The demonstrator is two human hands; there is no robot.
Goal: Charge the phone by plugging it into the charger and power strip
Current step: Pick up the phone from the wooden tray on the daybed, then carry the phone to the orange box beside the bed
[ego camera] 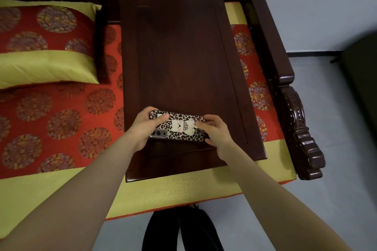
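Pillow, red and yellow-green brocade, lies at far left on the matching seat cushion of a dark carved wooden bench; no task item on it. Moving right: left hand wraps the camera end of the phone, thumb laid over the back, fingers curled round the far edge. Phone sits crosswise, back up, in a leopard-print case with a pale figure at centre, lenses peeking out near the left palm. It is over the near part of the low wooden table standing on the cushion; whether it rests on the wood or is just lifted off, cannot tell. Right hand grips the other end, fingers over the top edge, thumb beneath or alongside, so both hands are closed on the phone. Farther right, the bench's carved armrest, then pale floor. No charger, cable or power strip in view, so judged early in the task: phone in hand, nothing connected. To do this step well: keep one hand firm on the case sides, not on the port end; turn the phone until the charging port shows, likely under the right fingers; free the other hand for the plug. Glossy case may slip. Locate the charger before lifting away.
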